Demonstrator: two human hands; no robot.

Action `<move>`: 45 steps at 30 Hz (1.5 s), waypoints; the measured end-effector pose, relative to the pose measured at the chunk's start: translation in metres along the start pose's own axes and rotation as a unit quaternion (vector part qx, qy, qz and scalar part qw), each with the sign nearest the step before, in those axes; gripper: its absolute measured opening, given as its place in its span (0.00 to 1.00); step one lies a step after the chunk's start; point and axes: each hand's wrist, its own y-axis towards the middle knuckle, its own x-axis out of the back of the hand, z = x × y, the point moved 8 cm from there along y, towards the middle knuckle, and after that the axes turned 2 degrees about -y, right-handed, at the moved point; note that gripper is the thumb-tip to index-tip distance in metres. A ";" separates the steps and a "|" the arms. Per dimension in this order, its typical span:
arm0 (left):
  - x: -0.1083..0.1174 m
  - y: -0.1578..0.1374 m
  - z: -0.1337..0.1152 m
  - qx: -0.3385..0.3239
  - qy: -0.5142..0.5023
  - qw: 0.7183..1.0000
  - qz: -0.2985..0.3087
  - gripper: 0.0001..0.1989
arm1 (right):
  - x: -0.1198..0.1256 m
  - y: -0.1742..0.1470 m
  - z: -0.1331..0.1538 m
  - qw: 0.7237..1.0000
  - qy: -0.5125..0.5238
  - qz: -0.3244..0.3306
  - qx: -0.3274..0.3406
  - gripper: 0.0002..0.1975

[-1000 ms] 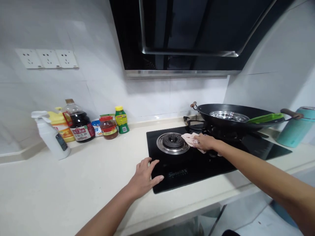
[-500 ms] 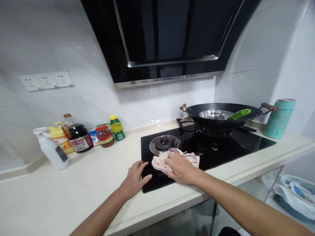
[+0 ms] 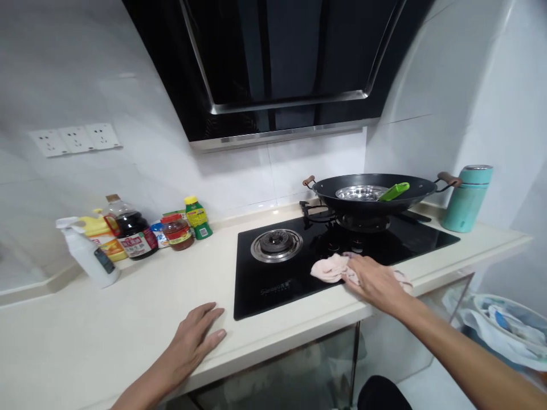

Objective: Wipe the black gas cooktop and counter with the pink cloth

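My right hand (image 3: 372,280) is closed on a pale pink cloth (image 3: 330,269), pressing it against the front edge of the black glass gas stove (image 3: 277,289). Part of the cloth is hidden under the palm. My left hand (image 3: 194,337) rests on the cream countertop (image 3: 141,319), left of the stove's corner, with its fingers apart and nothing in it. The bare left burner (image 3: 277,245) lies behind the cloth to the left. On the right burner sits a big black wok (image 3: 410,196), holding a shiny metal bowl (image 3: 361,193) and something with a green handle (image 3: 394,191).
A white spray bottle (image 3: 90,256), a dark sauce bottle (image 3: 132,228), a red-lidded jar (image 3: 177,232) and a yellow-capped green bottle (image 3: 198,218) stand at the left wall. A teal tumbler (image 3: 467,199) is beside the wok. The range hood (image 3: 290,62) overhangs the stove. A lined bin (image 3: 508,324) stands lower right.
My right hand has slid the cloth rightward along the stove's front, away from the left burner. My left hand has moved left, off the stove's edge onto the countertop. The view has shifted slightly.
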 end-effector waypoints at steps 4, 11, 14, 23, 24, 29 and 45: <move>0.000 -0.007 0.004 0.020 -0.018 0.998 -0.055 0.21 | 0.021 0.012 -0.055 0.988 -0.001 -0.021 -0.153 0.20; -0.001 -0.008 0.003 0.038 -0.018 0.997 -0.069 0.24 | 0.015 0.084 -0.033 0.985 0.042 -0.015 -0.164 0.26; 0.000 -0.011 0.006 0.043 -0.026 0.995 -0.084 0.24 | -0.010 0.113 -0.023 0.984 0.048 0.057 -0.160 0.21; 0.004 -0.011 0.003 0.062 -0.039 0.993 -0.091 0.25 | -0.026 0.109 -0.041 0.971 0.010 0.195 -0.140 0.17; 0.004 -0.011 0.002 0.061 -0.037 0.993 -0.092 0.25 | -0.023 0.100 -0.043 0.972 0.004 0.191 -0.136 0.17; 0.005 -0.012 0.001 0.058 -0.024 0.993 -0.102 0.24 | 0.003 0.047 -0.052 0.981 0.004 0.172 -0.093 0.19; 0.010 -0.009 -0.003 0.062 0.002 0.994 -0.094 0.24 | 0.009 0.077 -0.125 0.987 -0.048 0.018 -0.149 0.24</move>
